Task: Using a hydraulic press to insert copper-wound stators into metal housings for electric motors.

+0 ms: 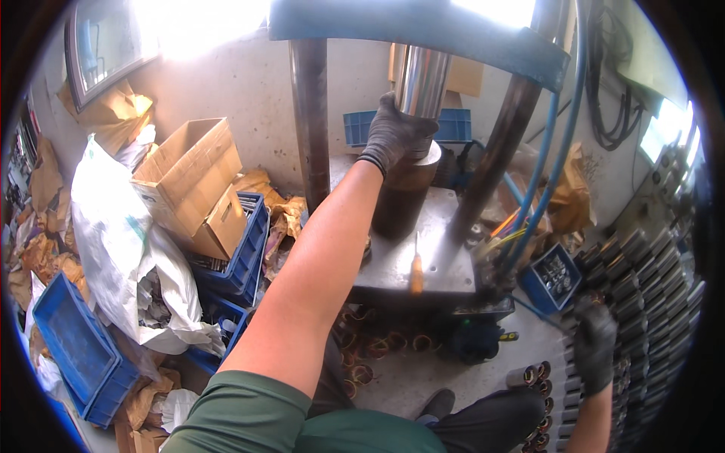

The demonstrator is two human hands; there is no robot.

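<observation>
My left hand (394,134), in a dark grey glove, reaches up to the press. Its fingers close around the lower end of a shiny metal cylinder (421,79), hiding part of it. Directly beneath stands a thick dark metal cylinder (399,200) with a pale top rim, on the steel press plate (445,260). A screwdriver-like tool with an orange handle (417,275) lies at the plate's front edge. Low on the right, my right hand (595,343), also gloved, is beside rows of dark metal cylinders (642,302); blur hides its fingers and whether they hold anything.
Press posts (310,113) and blue hoses (559,158) flank the work. A blue bin of small metal parts (551,278) sits to the right. Copper-coloured wound rings (377,347) lie below the plate. Leftward are a cardboard box (189,177), a white sack (113,234) and a blue crate (83,340).
</observation>
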